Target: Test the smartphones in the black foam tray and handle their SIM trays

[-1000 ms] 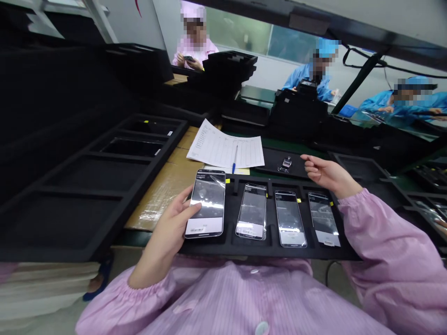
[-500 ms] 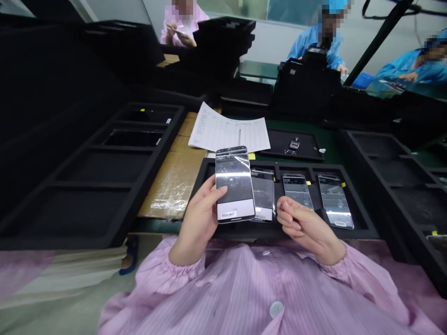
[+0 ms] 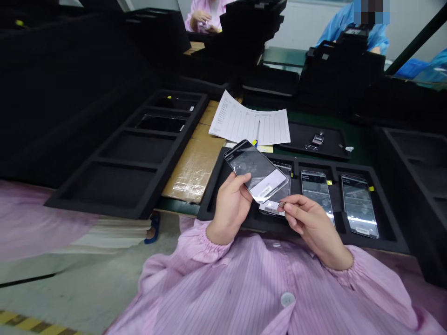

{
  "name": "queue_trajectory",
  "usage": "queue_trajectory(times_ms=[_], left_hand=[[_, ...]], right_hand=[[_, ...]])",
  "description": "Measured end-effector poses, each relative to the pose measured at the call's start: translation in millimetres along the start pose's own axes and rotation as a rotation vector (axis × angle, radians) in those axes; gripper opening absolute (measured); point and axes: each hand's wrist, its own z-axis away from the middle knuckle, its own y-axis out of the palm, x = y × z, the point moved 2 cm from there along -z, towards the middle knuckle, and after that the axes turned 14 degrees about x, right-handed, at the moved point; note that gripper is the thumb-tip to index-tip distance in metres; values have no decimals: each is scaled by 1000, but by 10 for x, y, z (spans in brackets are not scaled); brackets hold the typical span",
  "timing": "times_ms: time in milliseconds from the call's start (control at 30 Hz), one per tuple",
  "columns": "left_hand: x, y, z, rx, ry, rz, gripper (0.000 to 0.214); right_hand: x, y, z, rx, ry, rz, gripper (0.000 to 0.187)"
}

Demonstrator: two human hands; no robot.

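My left hand (image 3: pixel 233 204) grips a smartphone (image 3: pixel 257 170) by its side, thumb on the front. The phone is tilted, its lower end pointing right; a white band with a barcode label crosses the dark screen. Between the thumb and fingertips of my right hand (image 3: pixel 312 223) is a small flat piece, apparently a SIM card tray (image 3: pixel 281 204), just off the phone's lower corner. Beneath them, a black foam tray (image 3: pixel 387 204) holds more phones: one partly hidden (image 3: pixel 284 188), one in the middle (image 3: pixel 316 190) and one at right (image 3: pixel 359 204).
A printed sheet (image 3: pixel 240 121) with a pen lies behind the tray. Beside it, a shallow black tray (image 3: pixel 296 137) holds small metal items. At left are a brown taped carton (image 3: pixel 188 172) and a compartmented black tray (image 3: pixel 104 186). Stacked black trays (image 3: pixel 253 28) and co-workers are beyond.
My left hand has turned the phone from upright to slanted, its lower end swung right. My right hand's small piece now shows, closer to the phone. The whole view has shifted.
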Motion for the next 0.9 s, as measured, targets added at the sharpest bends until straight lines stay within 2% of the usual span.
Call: queue_trajectory(times_ms=[133, 267, 367, 633, 800, 900], left_hand=[[78, 97, 18, 13, 16, 16, 16], [116, 155, 38, 23, 77, -4, 19], [139, 181, 48, 39, 125, -30, 24], [205, 215, 159, 86, 358, -131, 39], [298, 229, 257, 135, 255, -117, 35], [263, 129, 226, 145, 213, -161, 31]], right_hand=[[-19, 64, 10, 57, -10, 13, 34], [-34, 95, 39, 40, -154, 42, 31], [-56, 98, 47, 34, -211, 61, 30], [-60, 80, 5, 40, -183, 126, 34], [-119, 54, -67, 8, -173, 137, 49], [-104, 42, -89, 30, -31, 1, 46]])
